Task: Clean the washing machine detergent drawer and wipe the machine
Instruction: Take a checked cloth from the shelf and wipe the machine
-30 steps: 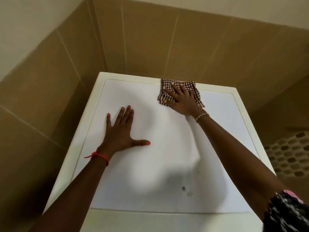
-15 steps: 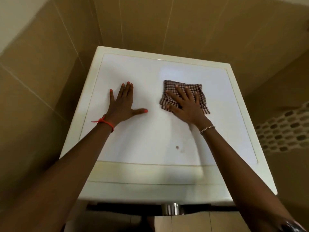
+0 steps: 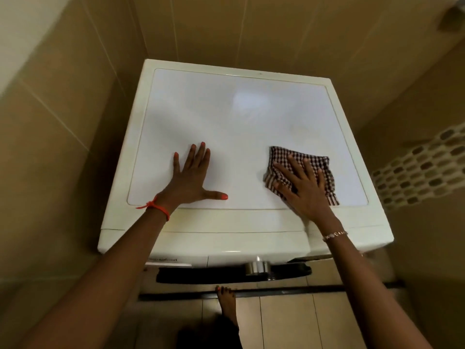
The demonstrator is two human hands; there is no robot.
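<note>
The cream washing machine [image 3: 234,117] stands in a tiled corner, seen from above. My left hand [image 3: 191,177] lies flat on its white top near the front left, fingers straight and thumb spread. My right hand [image 3: 302,185] presses a folded brown-and-white checked cloth [image 3: 319,165] flat against the top near the front right corner, fingers straight over it. The front panel's chrome knob [image 3: 258,267] shows below the front edge. The detergent drawer's front is at the upper left of the panel, mostly hidden by my left forearm.
Tan tiled walls close in behind and on the left of the machine. A band of mosaic tiles [image 3: 422,170] runs along the right wall. My bare foot [image 3: 226,303] stands on the tiled floor just in front of the machine.
My right hand has slid the cloth from the back edge toward me and to the right, down to the front right of the top. My left hand stays flat. The view has tilted down.
</note>
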